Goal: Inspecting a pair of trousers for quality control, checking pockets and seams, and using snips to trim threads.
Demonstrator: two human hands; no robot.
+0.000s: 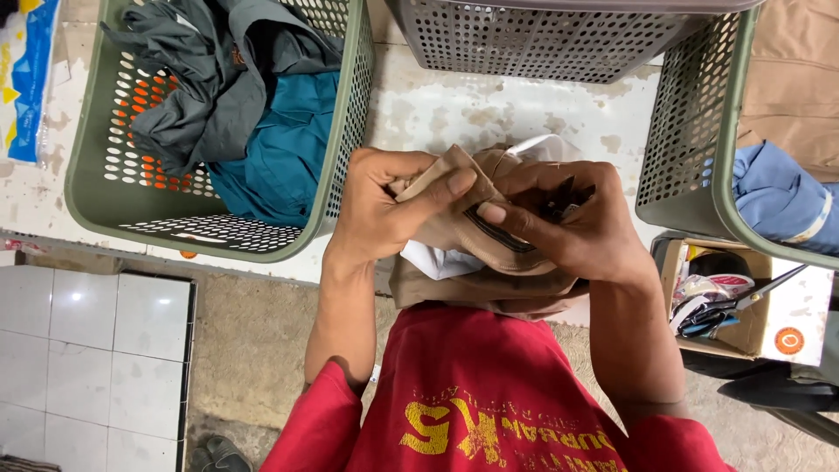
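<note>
My left hand (393, 205) and my right hand (568, 218) both grip a tan garment with a white lining (476, 262), bunched up in front of my chest. The left thumb presses on a folded tan edge. My right hand also pinches a small dark tool (564, 199) against the cloth; what kind of tool it is cannot be told. The garment hangs down over my red shirt.
A green perforated basket (345, 131) at the left holds grey and teal clothes. A grey basket (542, 44) stands at the top middle, another green basket (690, 149) with blue and tan cloth at the right. A cardboard box (769, 328) with scissors sits at lower right.
</note>
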